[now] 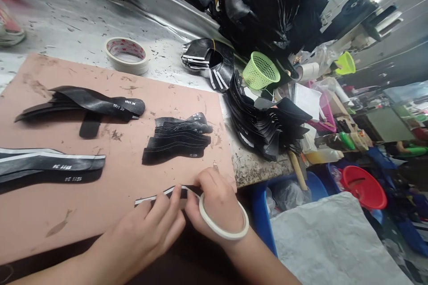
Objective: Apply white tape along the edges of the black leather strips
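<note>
At the front edge of the pink board [127, 151], my left hand [157, 218] presses its fingers on a black strip [154, 197] with a white line along its edge. My right hand [214, 205] pinches the strip's right end, and a narrow roll of white tape [224, 234] hangs around that hand. Behind the hands lies a small fanned stack of black pieces [177, 142]. Larger black pieces [96, 102] lie at the back left, and white-edged strips [50, 167] lie at the left.
A wide tape roll [127, 55] stands behind the board. Bundled black pieces [214, 58], a green basket [261, 71] and a long stack of black pieces [264, 129] are at the back right. A blue bin [264, 213] stands beside the table, right of my right hand.
</note>
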`<state>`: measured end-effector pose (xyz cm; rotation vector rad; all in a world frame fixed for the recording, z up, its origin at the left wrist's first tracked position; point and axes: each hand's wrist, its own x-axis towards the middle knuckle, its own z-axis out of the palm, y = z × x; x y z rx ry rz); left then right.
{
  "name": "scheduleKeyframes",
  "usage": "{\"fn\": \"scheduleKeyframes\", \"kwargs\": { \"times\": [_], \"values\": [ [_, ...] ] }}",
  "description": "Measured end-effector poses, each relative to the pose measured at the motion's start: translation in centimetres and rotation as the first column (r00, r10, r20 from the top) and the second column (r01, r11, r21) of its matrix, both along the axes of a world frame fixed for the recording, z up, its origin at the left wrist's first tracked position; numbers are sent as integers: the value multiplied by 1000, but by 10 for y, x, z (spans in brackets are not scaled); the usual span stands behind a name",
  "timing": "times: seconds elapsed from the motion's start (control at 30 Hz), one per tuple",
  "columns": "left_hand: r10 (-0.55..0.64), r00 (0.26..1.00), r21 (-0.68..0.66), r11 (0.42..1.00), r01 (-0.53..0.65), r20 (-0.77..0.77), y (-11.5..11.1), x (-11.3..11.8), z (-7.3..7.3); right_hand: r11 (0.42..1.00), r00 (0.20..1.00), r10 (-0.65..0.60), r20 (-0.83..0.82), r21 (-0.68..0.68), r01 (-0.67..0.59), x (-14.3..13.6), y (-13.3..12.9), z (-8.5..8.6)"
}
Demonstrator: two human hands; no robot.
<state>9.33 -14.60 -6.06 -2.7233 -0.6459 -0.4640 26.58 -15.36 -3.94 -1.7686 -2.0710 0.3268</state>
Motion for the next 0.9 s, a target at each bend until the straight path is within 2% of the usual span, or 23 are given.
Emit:
{"fn": "scheduleKeyframes", "kwargs": {
  "times": [0.13,0.23,0.33,0.47,0.57,0.8,0.9],
  "values": [
    [29,994,-23,999,-27,107,-3,6,-8,1000,996,24,-90,-5,-24,7,-1,1],
    [31,997,-18,999,-30,68,-2,9,-11,1000,999,26,-30,-10,-26,9,0,1],
    [-16,1000,7,1000,16,-20,2,13,-7,1000,999,25,-30,-6,-26,11,0,0],
    [-45,996,-10,999,46,72,5,19,-5,1000,994,25,-110,5,-25,17,1,-1],
    [-51,996,-20,998,52,79,7,23,-7,998,993,56,-107,6,-56,20,2,-1],
    [-80,994,-12,997,80,-76,10,24,-2,999,995,38,-90,-29,-41,32,7,1],
    [-94,996,-35,995,94,2,10,28,-2,999,994,39,-103,-18,-41,36,9,1]
  ]
}}
